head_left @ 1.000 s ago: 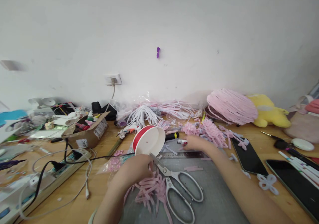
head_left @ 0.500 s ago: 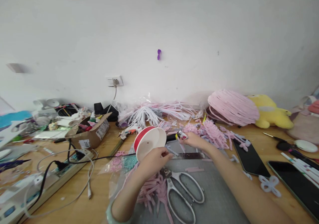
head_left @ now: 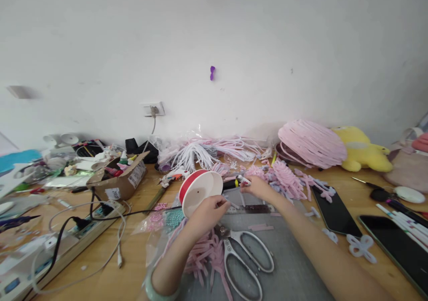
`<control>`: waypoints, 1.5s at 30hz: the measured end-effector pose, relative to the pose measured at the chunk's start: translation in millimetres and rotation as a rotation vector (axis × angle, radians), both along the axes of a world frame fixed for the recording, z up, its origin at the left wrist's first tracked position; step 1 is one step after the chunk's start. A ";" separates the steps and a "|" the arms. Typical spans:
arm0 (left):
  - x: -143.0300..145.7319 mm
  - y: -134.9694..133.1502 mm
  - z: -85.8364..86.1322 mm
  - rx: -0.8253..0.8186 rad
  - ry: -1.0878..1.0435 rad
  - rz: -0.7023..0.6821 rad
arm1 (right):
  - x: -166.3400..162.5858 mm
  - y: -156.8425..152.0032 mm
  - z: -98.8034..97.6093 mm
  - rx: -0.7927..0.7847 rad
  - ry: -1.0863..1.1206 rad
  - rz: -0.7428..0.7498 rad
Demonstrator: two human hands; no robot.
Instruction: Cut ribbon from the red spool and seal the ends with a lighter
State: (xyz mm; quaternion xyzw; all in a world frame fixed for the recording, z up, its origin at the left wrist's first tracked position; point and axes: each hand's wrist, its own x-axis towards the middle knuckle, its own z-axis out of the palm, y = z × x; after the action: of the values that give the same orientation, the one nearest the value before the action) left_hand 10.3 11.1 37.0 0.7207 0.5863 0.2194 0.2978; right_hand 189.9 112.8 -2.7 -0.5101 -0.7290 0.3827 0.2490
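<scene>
My left hand is closed in a pinch beside a red and white spool, on something too thin to make out. Farther back, my right hand is closed on a small pink and white piece next to a black and yellow tube. Steel scissors lie on the grey mat below my hands. Cut pink strips are heaped left of the scissors. A metal ruler lies across the mat's far edge.
A power strip with cables lies at the left, behind it a cardboard box of small items. White and pink cords, a pink coil and a yellow plush line the wall. Two phones and markers lie at the right.
My left hand has risen from the pink strips to the spool's edge and closed in a pinch. My right hand has lifted the small piece a little, away from me.
</scene>
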 end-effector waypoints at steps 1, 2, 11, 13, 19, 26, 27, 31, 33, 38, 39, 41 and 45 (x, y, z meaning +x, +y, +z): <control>0.1 0.0 -0.2 -0.004 0.000 0.000 | 0.1 -0.2 0.6 0.005 -0.002 -0.007; 0.1 0.0 -0.5 -0.006 0.000 0.001 | -0.1 -0.7 1.3 0.009 0.004 -0.012; -0.4 -1.3 -4.6 0.050 -0.086 0.059 | -12.3 -5.7 0.1 -0.069 0.284 -0.042; -0.2 -1.3 -4.5 0.037 -0.092 0.077 | -15.6 -12.4 5.8 -0.149 0.320 -0.032; 2.5 2.4 -5.7 0.021 -0.222 0.076 | -30.6 -42.7 29.1 -0.430 0.637 0.027; 7.1 0.8 -4.2 -0.001 -0.286 0.043 | -46.3 -56.3 28.7 -0.601 0.881 -0.001; 7.1 0.5 -3.8 -0.002 -0.300 0.048 | -46.6 -55.9 28.1 -0.630 0.909 -0.001; 6.3 1.3 -2.6 -0.020 -0.370 0.092 | -45.2 -50.6 22.9 -0.751 0.966 -0.026; 6.1 2.2 -2.0 -0.018 -0.406 0.112 | -45.0 -47.7 17.4 -0.741 0.944 -0.044; 8.2 2.2 -0.8 -0.011 -0.471 0.134 | -46.6 -45.2 -0.6 -0.547 0.966 0.043; 9.0 1.5 -0.8 -0.014 -0.479 0.128 | -46.3 -45.0 -3.3 -0.543 0.982 0.080; 10.9 -0.3 -0.9 -0.009 -0.483 0.113 | -44.9 -44.6 -6.6 -0.574 1.000 0.134; 14.9 -3.9 -2.8 0.018 -0.455 0.101 | -43.4 -44.6 -7.6 -0.668 0.937 0.123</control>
State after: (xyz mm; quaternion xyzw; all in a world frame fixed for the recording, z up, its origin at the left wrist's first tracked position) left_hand 25.2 7.2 34.2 0.6252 0.5375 0.3958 0.4044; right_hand 146.5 68.2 -10.3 -0.2938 -0.4090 0.7908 0.3479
